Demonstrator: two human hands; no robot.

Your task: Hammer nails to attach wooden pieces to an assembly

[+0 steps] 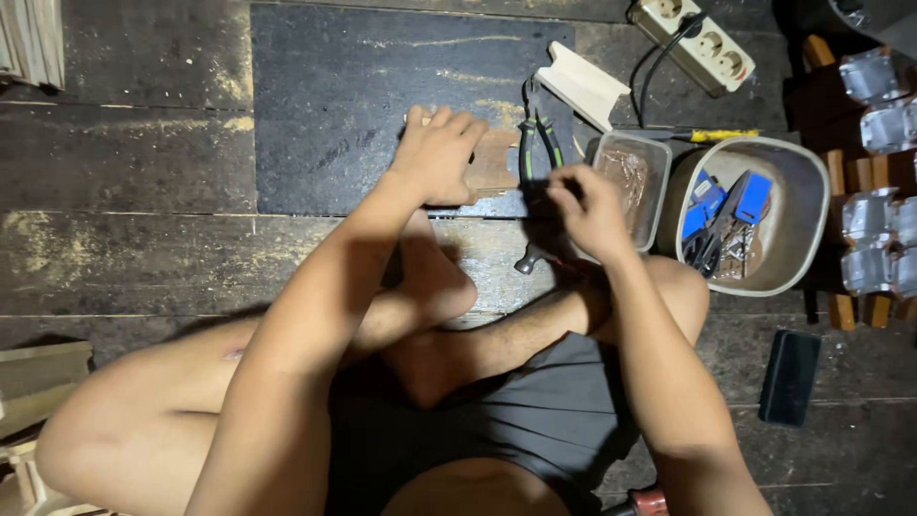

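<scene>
Under left hand (437, 156), wood block (492, 162)

Makeshift home workshop on a floor: a person is sitting cross-legged on dark worn wooden planks (124, 258) dusted with sawdust. A black mat (334, 105) is serving as work surface. Pliers (540, 143), a hammer (531, 258), wood offcuts (583, 84), a nail tub (630, 182) and a tool tub (807, 191) are lying around. A power strip (707, 43) is feeding cables.
</scene>
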